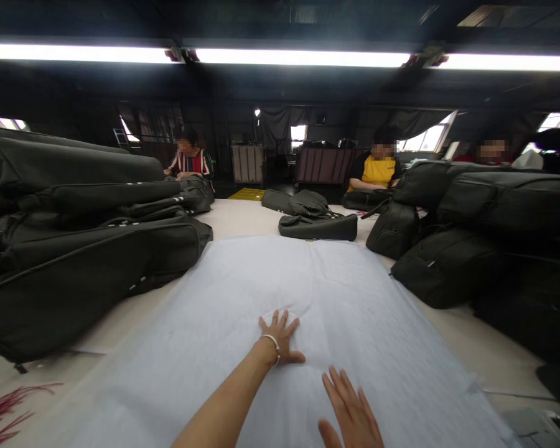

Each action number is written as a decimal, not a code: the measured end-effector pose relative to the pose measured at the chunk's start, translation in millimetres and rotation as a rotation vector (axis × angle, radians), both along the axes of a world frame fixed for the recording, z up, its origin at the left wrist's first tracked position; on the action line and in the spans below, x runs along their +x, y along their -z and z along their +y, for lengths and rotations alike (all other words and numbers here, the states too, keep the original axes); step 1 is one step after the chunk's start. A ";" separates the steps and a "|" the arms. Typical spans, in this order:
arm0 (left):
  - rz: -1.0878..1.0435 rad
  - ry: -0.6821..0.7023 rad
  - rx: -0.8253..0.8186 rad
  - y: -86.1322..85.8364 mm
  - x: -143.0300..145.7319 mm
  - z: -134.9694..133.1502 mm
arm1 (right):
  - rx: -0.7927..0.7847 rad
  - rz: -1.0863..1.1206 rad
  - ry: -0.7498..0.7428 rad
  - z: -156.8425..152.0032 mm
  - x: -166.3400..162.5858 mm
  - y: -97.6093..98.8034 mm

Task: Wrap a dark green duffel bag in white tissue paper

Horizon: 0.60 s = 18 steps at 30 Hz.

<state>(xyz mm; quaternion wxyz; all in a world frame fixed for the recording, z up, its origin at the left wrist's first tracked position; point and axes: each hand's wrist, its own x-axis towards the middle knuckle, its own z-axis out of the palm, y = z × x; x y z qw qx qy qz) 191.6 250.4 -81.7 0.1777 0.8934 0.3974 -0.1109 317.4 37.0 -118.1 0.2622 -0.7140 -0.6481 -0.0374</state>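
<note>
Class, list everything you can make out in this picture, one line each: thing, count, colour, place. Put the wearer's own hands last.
sheet: 1, pale blue-white, spread on the table
table: 1, cream, under the sheet
bags: many, dark grey-green, piled left and right, a few at the far centre
threads: one bunch, red, lower left
people: 3, tops striped, yellow and red, beyond the table
carts: 2, brownish, background
lights: 3, white, overhead
windows: several, bright, background
bracelet: 1, silvery, left wrist
left hand: 1, bare, fingers spread on the sheet
right hand: 1, bare, bottom edge; contact unclear
</note>
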 end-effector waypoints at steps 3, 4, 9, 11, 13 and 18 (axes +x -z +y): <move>-0.002 0.002 -0.006 0.1 0.7 0.0 | -0.164 0.031 -0.136 64.4 1.6 -41.9; -0.011 0.002 -0.007 0.5 0.7 -0.1 | -0.218 0.036 -0.150 89.9 3.4 -51.7; -0.104 -0.003 -0.006 6.7 -2.0 -1.2 | -0.397 -0.073 -0.119 185.5 27.1 -46.7; -0.124 -0.004 -0.009 8.6 -3.2 -1.4 | -0.437 -0.101 -0.114 199.9 38.5 -28.4; -0.141 0.001 -0.015 7.9 -3.8 -1.1 | -0.448 -0.109 -0.111 204.2 46.4 -11.2; -0.096 -0.015 -0.024 -3.7 4.8 1.3 | -0.454 -0.134 -0.113 201.7 51.0 3.2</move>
